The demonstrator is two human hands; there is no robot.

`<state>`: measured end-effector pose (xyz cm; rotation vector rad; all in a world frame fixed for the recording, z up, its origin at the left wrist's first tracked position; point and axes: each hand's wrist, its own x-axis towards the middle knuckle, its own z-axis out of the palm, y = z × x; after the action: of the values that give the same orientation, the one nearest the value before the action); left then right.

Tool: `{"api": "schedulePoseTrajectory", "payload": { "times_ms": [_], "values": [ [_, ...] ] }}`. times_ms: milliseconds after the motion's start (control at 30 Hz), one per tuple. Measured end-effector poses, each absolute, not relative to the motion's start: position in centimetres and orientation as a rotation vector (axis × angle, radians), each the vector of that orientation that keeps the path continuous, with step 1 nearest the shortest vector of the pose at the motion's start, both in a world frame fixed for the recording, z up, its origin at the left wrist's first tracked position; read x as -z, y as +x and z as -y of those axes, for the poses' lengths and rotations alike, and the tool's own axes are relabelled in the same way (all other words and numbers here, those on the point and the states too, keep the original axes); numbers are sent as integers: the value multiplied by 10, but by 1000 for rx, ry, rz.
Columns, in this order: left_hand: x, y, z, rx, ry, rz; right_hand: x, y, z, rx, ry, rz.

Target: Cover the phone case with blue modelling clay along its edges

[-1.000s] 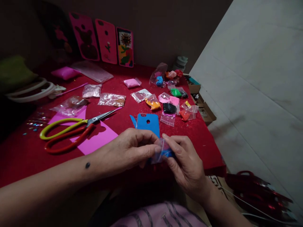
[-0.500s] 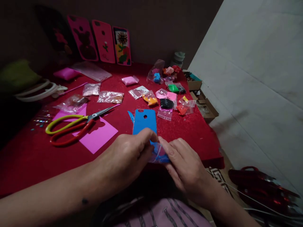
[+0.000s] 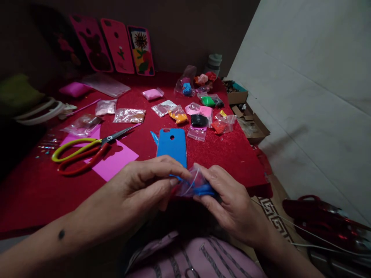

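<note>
The person's right hand grasps a small clear zip bag near the front edge of the red-covered table, its thumb below and its fingers above, so that the lump of blue clay inside lies between the thumb and the fingers. The bag's mouth points away from that palm, toward the left hand, and the pale line of its seal runs slantwise across the plastic between the two hands. The left hand's fingers are stretched out, their tips at the mouth of the bag, with the thumb just beneath them; a thin streak of blue shows beside the left thumb tip, but whether finger and thumb pinch it cannot be told. Directly beyond the hands lies a blue phone case, its near end hidden behind the left fingers, with a narrow blue strip beside its far left corner. To the left, scissors with one yellow and one red handle lie partly over a pink sheet, well apart from the bag.
</note>
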<state>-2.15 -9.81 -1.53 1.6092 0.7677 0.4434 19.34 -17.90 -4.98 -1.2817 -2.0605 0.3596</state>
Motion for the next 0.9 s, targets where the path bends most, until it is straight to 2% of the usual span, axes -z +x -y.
{"api": "schedulePoseTrajectory", "payload": {
  "times_ms": [233, 533, 667, 767, 900],
  "values": [
    [20, -6, 103, -473, 1504, -685, 52, 195, 179, -358, -1252, 2080],
    [24, -19, 115, -443, 2113, -551, 53, 198, 188, -507, -1246, 2026],
    [37, -23, 129, -591, 2286, -574, 51, 199, 192, -631, -1205, 1973],
    [41, -24, 139, -623, 2267, -652, 49, 199, 196, -704, -1176, 1947],
    [39, -28, 145, -479, 2148, -662, 48, 199, 201, -720, -1206, 1934]
  ]
}}
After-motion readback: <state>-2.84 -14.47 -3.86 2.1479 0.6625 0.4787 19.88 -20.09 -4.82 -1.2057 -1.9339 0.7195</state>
